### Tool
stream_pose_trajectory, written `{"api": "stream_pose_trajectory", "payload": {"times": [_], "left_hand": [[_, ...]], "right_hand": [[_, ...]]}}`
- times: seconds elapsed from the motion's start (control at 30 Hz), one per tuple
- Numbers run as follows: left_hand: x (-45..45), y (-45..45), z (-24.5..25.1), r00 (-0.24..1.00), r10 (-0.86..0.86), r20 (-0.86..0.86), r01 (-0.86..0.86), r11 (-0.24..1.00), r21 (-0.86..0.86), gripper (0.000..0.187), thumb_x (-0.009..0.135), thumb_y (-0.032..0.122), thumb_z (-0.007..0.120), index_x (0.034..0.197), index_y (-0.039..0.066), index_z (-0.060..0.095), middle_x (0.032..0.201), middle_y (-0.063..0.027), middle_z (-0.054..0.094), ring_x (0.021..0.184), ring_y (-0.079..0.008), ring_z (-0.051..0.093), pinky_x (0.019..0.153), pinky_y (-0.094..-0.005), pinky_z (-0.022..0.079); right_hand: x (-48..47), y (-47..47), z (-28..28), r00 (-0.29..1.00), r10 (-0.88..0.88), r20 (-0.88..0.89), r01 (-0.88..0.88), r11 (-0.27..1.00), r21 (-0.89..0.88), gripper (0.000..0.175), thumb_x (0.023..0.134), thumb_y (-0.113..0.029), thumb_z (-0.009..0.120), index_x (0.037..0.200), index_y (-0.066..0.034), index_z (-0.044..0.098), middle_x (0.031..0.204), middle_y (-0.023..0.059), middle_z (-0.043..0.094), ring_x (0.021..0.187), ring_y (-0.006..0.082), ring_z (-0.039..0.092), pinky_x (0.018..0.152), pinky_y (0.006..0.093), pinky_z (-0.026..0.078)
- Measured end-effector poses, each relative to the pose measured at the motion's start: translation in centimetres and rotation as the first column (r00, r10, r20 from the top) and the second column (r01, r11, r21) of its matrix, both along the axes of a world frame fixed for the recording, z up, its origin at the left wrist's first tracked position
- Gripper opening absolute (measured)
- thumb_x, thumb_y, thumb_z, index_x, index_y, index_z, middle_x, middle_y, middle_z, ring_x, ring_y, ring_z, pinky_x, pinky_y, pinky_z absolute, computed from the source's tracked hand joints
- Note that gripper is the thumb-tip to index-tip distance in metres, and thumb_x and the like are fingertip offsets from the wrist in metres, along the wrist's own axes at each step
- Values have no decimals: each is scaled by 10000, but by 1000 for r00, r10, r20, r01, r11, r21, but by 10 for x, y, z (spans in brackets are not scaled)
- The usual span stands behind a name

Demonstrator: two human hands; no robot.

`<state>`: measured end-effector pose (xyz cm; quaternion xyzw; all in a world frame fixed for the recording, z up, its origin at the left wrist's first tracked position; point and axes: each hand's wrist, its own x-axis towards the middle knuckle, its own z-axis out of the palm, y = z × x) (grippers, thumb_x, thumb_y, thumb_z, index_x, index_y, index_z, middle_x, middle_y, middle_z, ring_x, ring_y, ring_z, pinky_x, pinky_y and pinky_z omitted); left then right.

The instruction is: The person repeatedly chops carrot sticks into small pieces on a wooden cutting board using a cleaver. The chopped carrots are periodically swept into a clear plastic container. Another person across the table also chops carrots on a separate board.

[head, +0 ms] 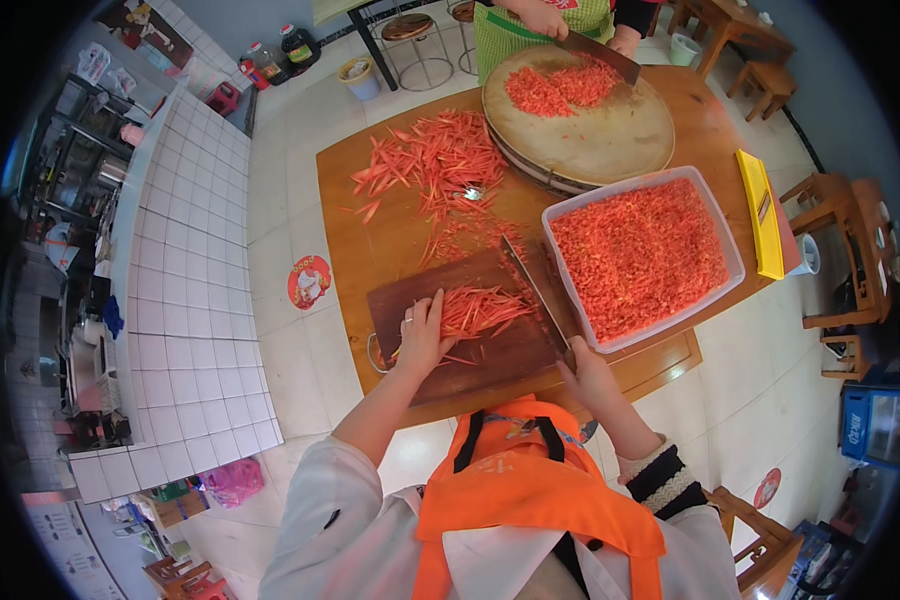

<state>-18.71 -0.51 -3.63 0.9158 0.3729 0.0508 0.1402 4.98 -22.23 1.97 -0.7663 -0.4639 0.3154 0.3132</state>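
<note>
On the dark wooden cutting board (397, 300) lies a bundle of thin orange-red carrot strips (487, 311). My left hand (422, 330), with a ring on one finger, cups the left end of this bundle, its thumb low and fingers against the strips. My right hand (592, 375) grips the handle of a cleaver (534, 289). The blade stands edge-down at the right of the strips, seen almost from its spine, with small carrot bits along it. A bigger pile of carrot strips (435, 154) is heaped on the wooden table (345, 225) beyond the board.
A plastic tub (594, 341) full of minced carrot stands right of the board. Across the table, a person's hand (544, 16) holds another cleaver (604, 56) over minced carrot on a round chopping block (615, 150). A yellow slicer (759, 217) lies at the right edge.
</note>
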Motion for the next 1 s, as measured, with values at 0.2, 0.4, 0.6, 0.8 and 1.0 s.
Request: {"api": "stream_pose_trajectory", "payload": {"times": [0.2, 0.4, 0.6, 0.8, 1.0], "left_hand": [[10, 8, 36, 993, -62, 97, 70, 994, -83, 999, 770, 508, 752, 1509, 44, 266, 1420, -217, 408, 1306, -398, 397, 1082, -492, 332], [81, 12, 3, 983, -179, 30, 176, 981, 82, 702, 926, 410, 592, 1494, 88, 334, 1499, -223, 368, 1398, -353, 346, 1127, -485, 299], [109, -13, -9, 989, -127, -70, 139, 969, 205, 702, 925, 480, 554, 1479, 91, 372, 1487, -212, 380, 1386, -339, 360, 1125, -481, 304], [98, -33, 14, 974, -212, -85, 225, 952, 205, 836, 812, 606, 624, 1426, 68, 448, 1333, -188, 483, 1231, -330, 470, 1067, -472, 356], [112, -19, -1, 1000, -16, 25, 12, 989, 149, 632, 799, 490, 689, 1269, 86, 570, 1137, -106, 544, 1073, -320, 530, 914, -453, 429]], "right_hand": [[0, 1, 1, 1000, 4, -15, -5, 1000, -10, 265, 898, -139, 614, 1055, -26, 432, 808, 259, 614, 802, 472, 609, 659, 524, 474], [-1, 5, 1, 999, 2, 32, -2, 1000, -4, 274, 897, -139, 614, 1067, -27, 431, 829, 259, 626, 814, 469, 616, 674, 522, 483], [1, 2, 0, 1000, -14, -6, 14, 1000, -6, 291, 897, -146, 617, 1086, -24, 434, 838, 269, 623, 816, 466, 620, 682, 515, 488], [-3, 6, 4, 999, -30, -22, 29, 999, -19, 301, 896, -165, 622, 1095, -29, 443, 829, 266, 622, 816, 457, 622, 687, 512, 487], [-7, 8, 21, 998, -40, 44, 42, 998, -44, 279, 904, -180, 612, 1086, -36, 458, 837, 255, 627, 834, 453, 620, 704, 518, 483]]}}
